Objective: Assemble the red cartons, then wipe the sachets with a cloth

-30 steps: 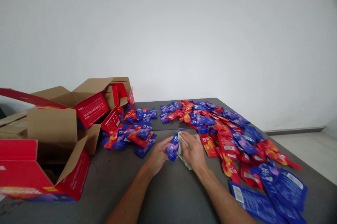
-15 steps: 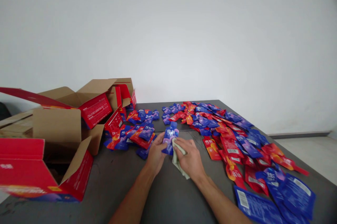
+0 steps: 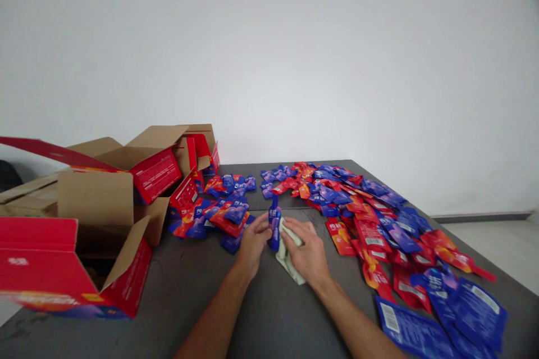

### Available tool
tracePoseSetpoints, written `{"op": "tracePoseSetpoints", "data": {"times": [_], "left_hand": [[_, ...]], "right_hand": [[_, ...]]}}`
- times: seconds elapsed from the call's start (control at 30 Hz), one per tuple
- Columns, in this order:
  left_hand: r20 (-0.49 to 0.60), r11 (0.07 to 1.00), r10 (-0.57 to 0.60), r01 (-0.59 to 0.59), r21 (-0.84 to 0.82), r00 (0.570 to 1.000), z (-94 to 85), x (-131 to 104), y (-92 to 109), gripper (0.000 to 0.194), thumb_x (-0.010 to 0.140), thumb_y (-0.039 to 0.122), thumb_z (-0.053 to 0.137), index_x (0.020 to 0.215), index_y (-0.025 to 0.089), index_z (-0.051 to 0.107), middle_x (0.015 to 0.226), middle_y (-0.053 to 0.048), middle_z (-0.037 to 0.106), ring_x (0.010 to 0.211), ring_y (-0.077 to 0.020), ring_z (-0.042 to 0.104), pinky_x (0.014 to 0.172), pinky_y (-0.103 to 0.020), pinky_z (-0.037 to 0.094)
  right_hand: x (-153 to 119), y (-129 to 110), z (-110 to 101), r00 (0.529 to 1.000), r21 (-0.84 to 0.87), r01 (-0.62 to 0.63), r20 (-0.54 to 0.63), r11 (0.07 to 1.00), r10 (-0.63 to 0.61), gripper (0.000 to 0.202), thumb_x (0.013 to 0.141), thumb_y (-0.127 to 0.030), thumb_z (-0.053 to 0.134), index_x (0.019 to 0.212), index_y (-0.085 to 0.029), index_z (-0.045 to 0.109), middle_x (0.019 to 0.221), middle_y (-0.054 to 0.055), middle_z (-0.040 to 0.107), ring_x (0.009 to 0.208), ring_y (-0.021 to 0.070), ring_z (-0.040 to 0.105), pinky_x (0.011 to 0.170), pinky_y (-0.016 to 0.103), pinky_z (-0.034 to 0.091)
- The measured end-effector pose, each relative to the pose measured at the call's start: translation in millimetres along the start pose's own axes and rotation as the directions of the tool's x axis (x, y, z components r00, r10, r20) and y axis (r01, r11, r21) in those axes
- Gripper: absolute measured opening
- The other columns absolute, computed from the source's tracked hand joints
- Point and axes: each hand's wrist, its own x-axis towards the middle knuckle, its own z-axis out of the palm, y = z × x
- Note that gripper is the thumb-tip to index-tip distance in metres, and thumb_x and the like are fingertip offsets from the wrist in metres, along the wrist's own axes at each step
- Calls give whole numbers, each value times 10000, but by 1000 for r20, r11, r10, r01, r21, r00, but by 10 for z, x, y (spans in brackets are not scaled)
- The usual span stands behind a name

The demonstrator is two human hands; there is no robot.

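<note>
Near the middle of the grey table [image 3: 269,314], my left hand [image 3: 254,244] grips a blue pouch [image 3: 274,227] by its left side. The pouch is upright and turned partly edge-on, its neck at the top. My right hand [image 3: 308,249] is closed on a pale green cloth [image 3: 290,266], held against the pouch's right side. Part of the cloth hangs below the fingers. A small pile of red and blue pouches [image 3: 227,216] lies just beyond my left hand.
A large heap of red and blue pouches [image 3: 366,207] runs along the right side. Bigger blue pouches [image 3: 415,328] lie at the front right. Open red cardboard boxes [image 3: 37,258] stand at the left. A white wall [image 3: 286,55] rises behind.
The blue pouch has turned from facing the camera to nearly edge-on. The right hand and cloth have moved slightly right. The left fingers have shifted on the pouch.
</note>
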Motion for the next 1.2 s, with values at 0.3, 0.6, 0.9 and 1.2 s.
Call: {"op": "tracePoseSetpoints", "data": {"times": [0.3,0.6,0.9,1.2], "left_hand": [[-36,982,-24,17,-189,999,141,-30,-24,391,844,416,626,1160,191,675,1037,-75,716,878,-182,661,752,-283,518],[180,959,-153,190,-209,972,10,-43,-43,405,788,243,677,1182,153,674,1068,-114,720,867,-200,669,746,-304,526],[205,957,-235,263,-120,950,18,-57,-93,486,772,254,688,1243,141,647,1125,-153,698,897,-242,668,764,-386,543],[244,948,-193,244,-203,951,101,-109,4,459,812,377,678,1230,191,645,1139,-107,695,940,-219,651,787,-307,509]], "right_hand": [[-65,7,79,968,-49,195,171,980,-184,239,913,-250,586,1093,-308,732,1158,45,729,1029,202,672,898,362,477],[10,48,2,986,-166,145,109,975,-128,263,933,-212,543,1104,-283,729,1181,47,719,1050,208,643,898,369,446],[103,144,-161,998,-236,41,-30,971,-50,262,927,-273,540,1091,-242,741,1182,65,717,1000,231,626,880,386,478],[0,-57,-11,957,-159,137,276,978,-89,263,886,-145,557,1050,-266,724,1150,19,726,1047,181,634,924,346,392]]}}
